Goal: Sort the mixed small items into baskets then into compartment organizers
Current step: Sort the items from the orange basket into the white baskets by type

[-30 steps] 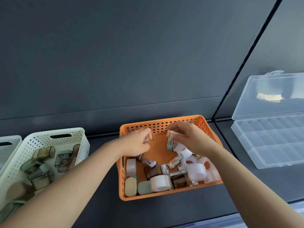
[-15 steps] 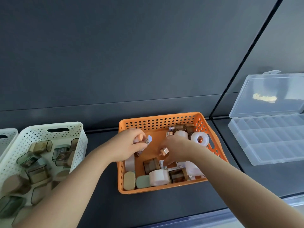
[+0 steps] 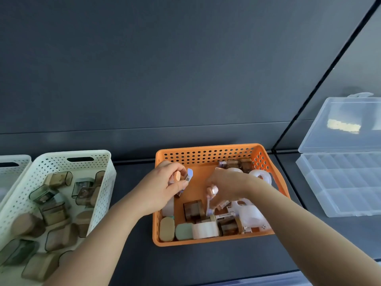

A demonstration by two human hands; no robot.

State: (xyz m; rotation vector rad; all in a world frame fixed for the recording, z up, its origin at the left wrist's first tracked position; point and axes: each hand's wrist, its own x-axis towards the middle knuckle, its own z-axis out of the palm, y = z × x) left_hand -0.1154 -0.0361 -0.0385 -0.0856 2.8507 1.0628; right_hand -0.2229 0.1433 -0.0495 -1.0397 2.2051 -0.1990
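Dark grey wall panels [image 3: 185,69] rise behind a matching dark counter [image 3: 185,265], with bare counter between the containers and along the near edge. At centre stands an orange perforated basket [image 3: 206,149], and both hands are over it.

The left hand [image 3: 162,188] has its fingers curled, pinching a small labelled packet [image 3: 188,176] against a peach round-ended piece [image 3: 177,176]. A barcode shows on the packet, but its print is too small to read. The right hand [image 3: 226,185] reaches down with bent fingers, pinching a small pink piece [image 3: 212,190]; its fingertips are hidden behind the hand.

Lower in the basket lie a white tape roll [image 3: 205,230], a beige oval case [image 3: 167,229], a green oval case [image 3: 183,231] and brown translucent boxes [image 3: 192,209], partly covered by the right forearm.

Left of it, apart, a white perforated basket [image 3: 104,195] holds smoky translucent boxes, its near end cut off by the frame. Only a corner of a second white basket [image 3: 14,162] shows at the far left.

To the right, well apart, a clear compartment organizer [image 3: 340,182] lies open, its raised lid [image 3: 329,112] bearing a blurred yellowish patch; the frame edge crops it.
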